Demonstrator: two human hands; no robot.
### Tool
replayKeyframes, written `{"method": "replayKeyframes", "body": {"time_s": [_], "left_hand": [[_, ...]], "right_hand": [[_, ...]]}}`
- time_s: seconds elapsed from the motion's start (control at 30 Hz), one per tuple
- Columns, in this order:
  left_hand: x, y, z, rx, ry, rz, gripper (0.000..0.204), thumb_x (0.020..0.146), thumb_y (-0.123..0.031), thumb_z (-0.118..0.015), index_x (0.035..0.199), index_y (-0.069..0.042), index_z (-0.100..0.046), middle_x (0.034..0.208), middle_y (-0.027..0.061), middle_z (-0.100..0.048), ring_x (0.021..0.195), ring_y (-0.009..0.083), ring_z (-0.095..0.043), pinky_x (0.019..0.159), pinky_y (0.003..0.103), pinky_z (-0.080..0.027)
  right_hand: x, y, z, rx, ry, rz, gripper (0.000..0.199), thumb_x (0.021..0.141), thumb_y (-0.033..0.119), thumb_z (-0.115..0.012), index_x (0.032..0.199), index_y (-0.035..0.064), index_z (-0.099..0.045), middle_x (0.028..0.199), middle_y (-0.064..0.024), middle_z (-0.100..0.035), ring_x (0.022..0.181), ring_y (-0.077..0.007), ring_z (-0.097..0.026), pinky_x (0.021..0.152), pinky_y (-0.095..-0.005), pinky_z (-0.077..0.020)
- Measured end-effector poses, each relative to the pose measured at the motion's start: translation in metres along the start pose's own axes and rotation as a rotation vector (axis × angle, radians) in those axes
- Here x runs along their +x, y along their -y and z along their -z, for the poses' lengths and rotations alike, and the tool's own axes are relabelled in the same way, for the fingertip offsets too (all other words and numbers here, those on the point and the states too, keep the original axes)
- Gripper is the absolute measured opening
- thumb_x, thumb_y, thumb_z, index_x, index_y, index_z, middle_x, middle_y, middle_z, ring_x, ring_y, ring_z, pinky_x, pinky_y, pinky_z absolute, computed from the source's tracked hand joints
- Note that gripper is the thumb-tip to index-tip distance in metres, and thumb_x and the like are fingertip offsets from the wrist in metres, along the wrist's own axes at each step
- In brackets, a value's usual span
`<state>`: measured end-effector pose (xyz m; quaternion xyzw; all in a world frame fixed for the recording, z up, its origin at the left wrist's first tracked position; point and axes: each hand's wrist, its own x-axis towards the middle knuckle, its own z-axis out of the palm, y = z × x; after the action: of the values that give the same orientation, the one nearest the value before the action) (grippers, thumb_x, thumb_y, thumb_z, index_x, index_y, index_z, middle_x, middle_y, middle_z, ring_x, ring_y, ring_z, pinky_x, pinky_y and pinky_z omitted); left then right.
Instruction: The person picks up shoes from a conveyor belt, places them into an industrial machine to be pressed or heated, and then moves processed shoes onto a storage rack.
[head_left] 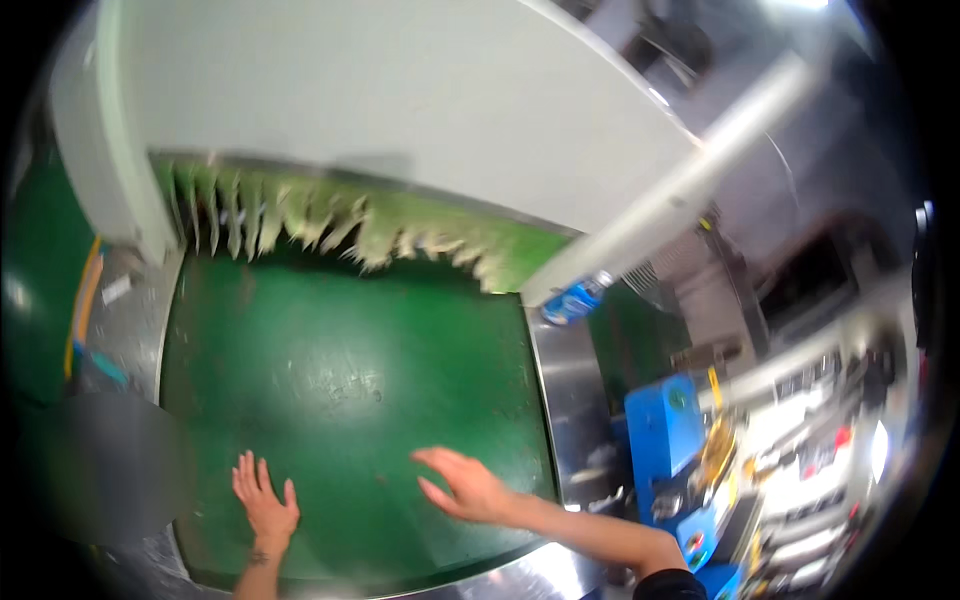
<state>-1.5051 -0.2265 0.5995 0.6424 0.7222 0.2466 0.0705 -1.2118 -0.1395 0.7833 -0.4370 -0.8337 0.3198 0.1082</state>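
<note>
Head view: a yellow-orange strip (90, 285) is seen beyond the left fingers (250, 472), off to their left. The left hand (268, 515) is held palm down, its fingers slightly spread, nothing gripped. Beneath both hands' fingers a green surface (330, 400) is stretched; whether it is touched by them cannot be told. Well ahead of the fingers, a frayed pale-green curtain (378, 238) is hung below a pale panel (390, 90). The right hand (472, 488) is pointed leftward, its fingers blurred, the thumb parted from them, nothing held. Beyond the right fingers, to their right, a blue-labelled bottle (570, 303) is set on a metal border (575, 400); farther rightward, a blue box (655, 435) is seen.
</note>
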Motion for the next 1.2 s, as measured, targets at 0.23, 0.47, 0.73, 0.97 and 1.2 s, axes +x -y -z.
{"method": "replayKeyframes", "body": {"time_s": [0.23, 0.47, 0.73, 0.97, 1.2], "left_hand": [[-0.009, 0.011, 0.000, -0.088, 0.218, 0.089, 0.053, 0.077, -0.016, -0.058, 0.123, 0.006, -0.042, 0.138, 0.0262, -0.035, 0.128, 0.0441, -0.032, 0.105, 0.059, -0.022], [-0.014, 0.025, -0.007, -0.063, 0.236, 0.038, 0.054, 0.082, -0.025, -0.052, 0.124, 0.007, -0.041, 0.137, 0.0294, -0.035, 0.127, 0.0471, -0.033, 0.103, 0.061, -0.022], [-0.008, 0.012, -0.003, -0.123, 0.127, 0.008, 0.050, 0.076, -0.019, -0.060, 0.117, 0.006, -0.047, 0.135, 0.0262, -0.038, 0.126, 0.0432, -0.036, 0.104, 0.057, -0.026], [0.000, 0.010, 0.000, 0.024, -0.003, -0.055, 0.049, 0.075, -0.021, -0.062, 0.114, 0.005, -0.049, 0.132, 0.0248, -0.041, 0.125, 0.0399, -0.037, 0.105, 0.053, -0.026], [-0.001, -0.111, 0.074, -1.143, 1.669, 0.542, 0.072, 0.091, -0.056, -0.040, 0.124, 0.008, -0.043, 0.129, 0.0227, -0.046, 0.124, 0.0283, -0.044, 0.105, 0.040, -0.034]], "right_hand": [[0.262, -0.222, 0.068, -1.142, 0.228, 0.686, 0.052, 0.084, 0.016, -0.049, 0.133, 0.0021, -0.039, 0.128, -0.0167, -0.051, 0.118, -0.0324, -0.050, 0.103, -0.0431, -0.0378], [0.335, -0.286, 0.151, -1.275, 0.241, -0.413, 0.048, 0.079, 0.018, -0.055, 0.125, 0.0056, -0.051, 0.117, -0.0180, -0.055, 0.104, -0.0320, -0.057, 0.090, -0.0447, -0.0445], [0.190, -0.265, 0.152, -1.166, 0.184, -0.215, 0.057, 0.070, 0.021, -0.064, 0.124, 0.0064, -0.054, 0.111, -0.0188, -0.056, 0.094, -0.0329, -0.059, 0.078, -0.0446, -0.0499], [-0.053, 0.009, 0.026, 0.437, -0.439, -0.633, 0.058, 0.069, 0.015, -0.079, 0.117, -0.0018, -0.052, 0.100, -0.0090, -0.061, 0.089, -0.0180, -0.059, 0.075, -0.0336, -0.0509], [-0.240, 0.135, 0.019, 0.388, -0.355, -0.559, 0.056, 0.069, 0.014, -0.077, 0.117, -0.0033, -0.054, 0.097, -0.0100, -0.062, 0.090, -0.0189, -0.062, 0.076, -0.0316, -0.0517]]}}
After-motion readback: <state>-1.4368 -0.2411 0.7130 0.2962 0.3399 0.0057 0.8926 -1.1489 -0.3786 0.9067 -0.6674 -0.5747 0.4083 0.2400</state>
